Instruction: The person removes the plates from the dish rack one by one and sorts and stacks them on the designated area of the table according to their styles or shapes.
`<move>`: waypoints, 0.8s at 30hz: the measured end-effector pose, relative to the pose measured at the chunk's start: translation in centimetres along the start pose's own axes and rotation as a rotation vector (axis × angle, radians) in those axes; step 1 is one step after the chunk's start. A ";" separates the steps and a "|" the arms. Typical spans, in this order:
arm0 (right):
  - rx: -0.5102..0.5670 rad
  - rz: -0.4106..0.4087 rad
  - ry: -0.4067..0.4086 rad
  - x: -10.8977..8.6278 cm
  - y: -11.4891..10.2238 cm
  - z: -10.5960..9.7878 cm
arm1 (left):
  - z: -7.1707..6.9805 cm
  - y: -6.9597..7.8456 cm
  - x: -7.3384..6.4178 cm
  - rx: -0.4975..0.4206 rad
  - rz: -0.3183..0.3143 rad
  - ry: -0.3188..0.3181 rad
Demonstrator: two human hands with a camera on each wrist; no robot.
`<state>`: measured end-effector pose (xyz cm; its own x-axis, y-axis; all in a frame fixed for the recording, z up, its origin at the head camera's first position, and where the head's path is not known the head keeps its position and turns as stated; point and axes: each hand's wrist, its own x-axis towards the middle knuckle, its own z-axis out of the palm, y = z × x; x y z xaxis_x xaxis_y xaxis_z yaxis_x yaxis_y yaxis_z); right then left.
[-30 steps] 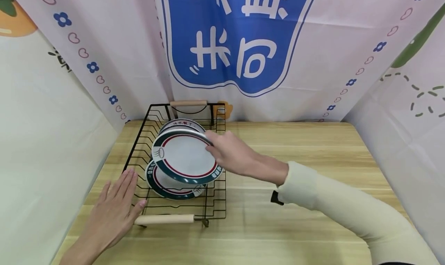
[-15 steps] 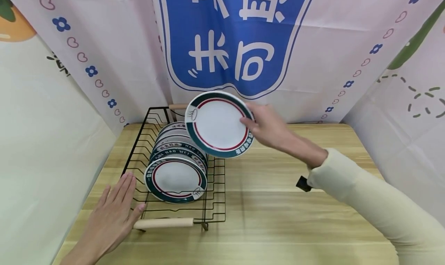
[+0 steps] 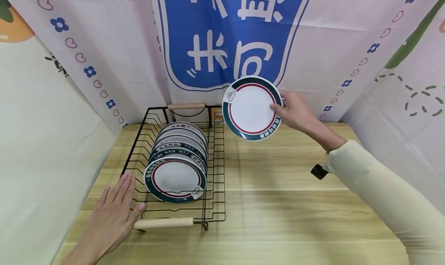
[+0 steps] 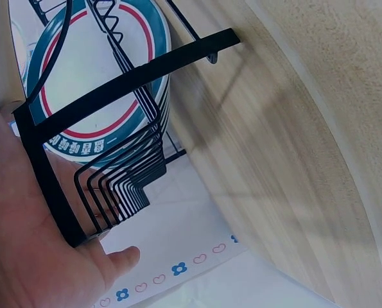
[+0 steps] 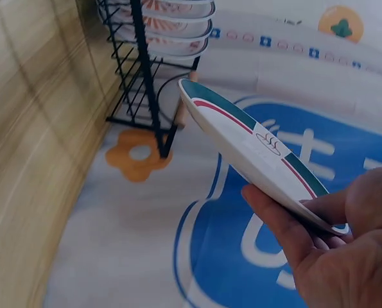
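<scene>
My right hand (image 3: 297, 109) pinches a white plate (image 3: 251, 108) with a green rim and a red ring at its right edge, thumb on the face. In the head view the plate is raised above the back of the table, right of the rack. The right wrist view shows the plate (image 5: 255, 147) nearly edge-on, fingers beneath it. My left hand (image 3: 112, 214) lies with straight fingers against the left front corner of a black wire dish rack (image 3: 215, 195). Several similar plates (image 3: 177, 176) stand in a row in the rack, leaning back. In the left wrist view the rack's corner crosses my palm (image 4: 36, 224).
Wooden handles (image 3: 165, 223) sit at the rack's front and back ends. The light wooden table (image 3: 278, 214) extends to the right of the rack. A printed cloth (image 3: 313, 72) hangs behind it, with more cloth at both sides.
The right hand has lifted the plate out from above the rack and carried it right and back. The row of plates behind it now shows. My left hand has hardly moved.
</scene>
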<state>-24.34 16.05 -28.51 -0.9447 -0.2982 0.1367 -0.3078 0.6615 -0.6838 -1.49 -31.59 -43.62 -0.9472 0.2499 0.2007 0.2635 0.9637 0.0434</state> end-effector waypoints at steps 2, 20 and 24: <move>0.010 0.030 -0.006 0.3 1.0 -0.2 | 0.0 -0.1 0.0 0.001 0.000 0.000; 0.232 0.396 -0.054 2.1 10.4 2.2 | -0.1 0.0 0.0 -0.008 -0.002 0.005; 0.282 0.444 -0.068 2.3 11.9 3.4 | 0.0 0.0 -0.2 -0.002 0.001 0.010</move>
<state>-29.83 20.87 -38.81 -0.9648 -0.0819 -0.2500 0.1710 0.5266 -0.8328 -1.30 -31.63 -43.61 -0.9453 0.2497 0.2100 0.2645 0.9634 0.0449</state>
